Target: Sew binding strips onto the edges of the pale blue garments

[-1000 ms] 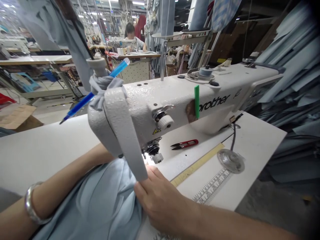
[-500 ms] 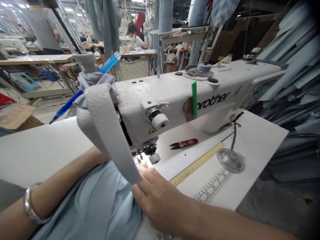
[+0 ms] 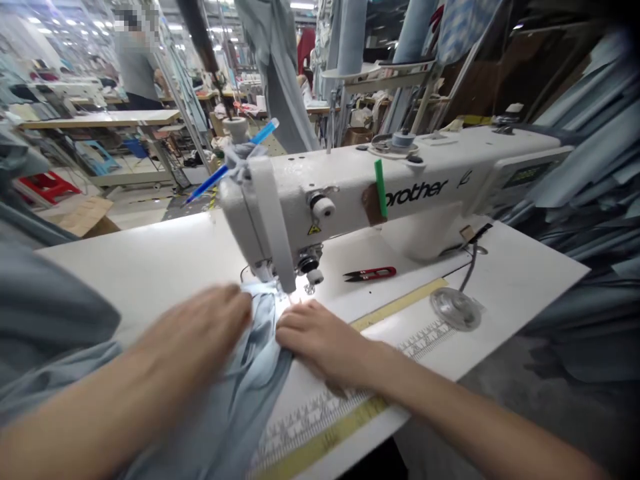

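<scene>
A piece of light blue fabric (image 3: 263, 340) runs from beneath the needle area of the white sewing machine (image 3: 350, 180) down over the table's front. My right hand (image 3: 320, 333) has its fingers bent together on the fabric's right edge, just in front of the presser foot. On the left side my left hand (image 3: 215, 317), blurred by motion, is curled against the same fabric; its fingertips are hidden. A pale strip (image 3: 277, 227) hangs down the machine head and partly covers the needle area.
Red-handled thread snips (image 3: 373, 274) lie under the machine arm. Printed ruler tape (image 3: 320, 417) crosses the tabletop near a clear round disc (image 3: 455, 308). A blue pen (image 3: 213, 180) is tucked at the machine head. Piled fabric (image 3: 575, 227) flanks the right; a person (image 3: 135, 67) stands behind.
My left hand has come from behind the machine head to its front left, into full view. The view has shifted, and the hanging strip is no longer over my right hand.
</scene>
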{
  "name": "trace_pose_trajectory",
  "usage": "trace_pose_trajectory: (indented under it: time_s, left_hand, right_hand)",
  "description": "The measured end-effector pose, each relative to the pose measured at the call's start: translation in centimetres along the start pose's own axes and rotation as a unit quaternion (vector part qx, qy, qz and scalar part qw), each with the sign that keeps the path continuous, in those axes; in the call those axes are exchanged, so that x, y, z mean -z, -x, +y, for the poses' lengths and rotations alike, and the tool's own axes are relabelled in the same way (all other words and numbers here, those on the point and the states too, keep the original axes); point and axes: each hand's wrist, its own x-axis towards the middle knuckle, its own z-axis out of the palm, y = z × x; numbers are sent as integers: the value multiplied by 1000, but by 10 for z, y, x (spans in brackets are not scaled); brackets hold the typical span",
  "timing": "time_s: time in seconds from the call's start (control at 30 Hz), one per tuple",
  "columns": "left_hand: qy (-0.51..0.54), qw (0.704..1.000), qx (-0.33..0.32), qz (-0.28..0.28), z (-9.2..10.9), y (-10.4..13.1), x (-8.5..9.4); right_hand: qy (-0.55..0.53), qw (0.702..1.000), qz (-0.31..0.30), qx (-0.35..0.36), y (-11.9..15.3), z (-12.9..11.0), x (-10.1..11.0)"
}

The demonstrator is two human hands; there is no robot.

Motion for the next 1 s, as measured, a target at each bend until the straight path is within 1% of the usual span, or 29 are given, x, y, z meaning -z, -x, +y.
trace_pose_trajectory:
  time_s: [0.07,0.13,0.2,0.27,0.33,0.4,0.47,0.57,0.7,0.77,0.83,0.9,1.0]
  left_hand:
    - [-5,1000,-15,-19,17,51,-15]
    - [-56,998,11,31,29,97,-29]
    - [-95,992,51,67,38,127,-36]
    - [-102,989,82,73,45,141,-37]
    - [-103,988,90,71,47,141,-37]
    - [-106,990,76,61,46,135,-37]
    - [-104,991,66,55,43,128,-36]
    - [-83,992,63,76,36,127,-26]
    - [-14,991,41,124,12,136,6]
    - [13,990,37,135,2,137,20]
    - [28,991,31,127,-3,135,26]
    - [35,992,25,121,-5,132,25]
    - [36,989,25,144,-8,130,18]
  right_hand:
    - [-54,998,-10,11,-2,5,3]
    - [-78,997,-1,18,-3,6,6]
    - [-96,995,18,27,-3,3,7]
    - [-111,992,36,50,-2,-2,6]
    - [-119,988,45,83,-5,-3,2]
    - [-125,983,48,125,-10,-2,-4]
    - [-124,981,52,143,-13,-2,-7]
    - [-106,986,53,115,-8,-7,1]
    - [-71,995,26,64,1,-16,18]
    - [-50,997,12,52,-1,-24,21]
    - [-25,998,4,53,-8,-36,20]
    - [-1,998,2,61,-16,-52,13]
    - [56,994,15,90,-27,-75,-1]
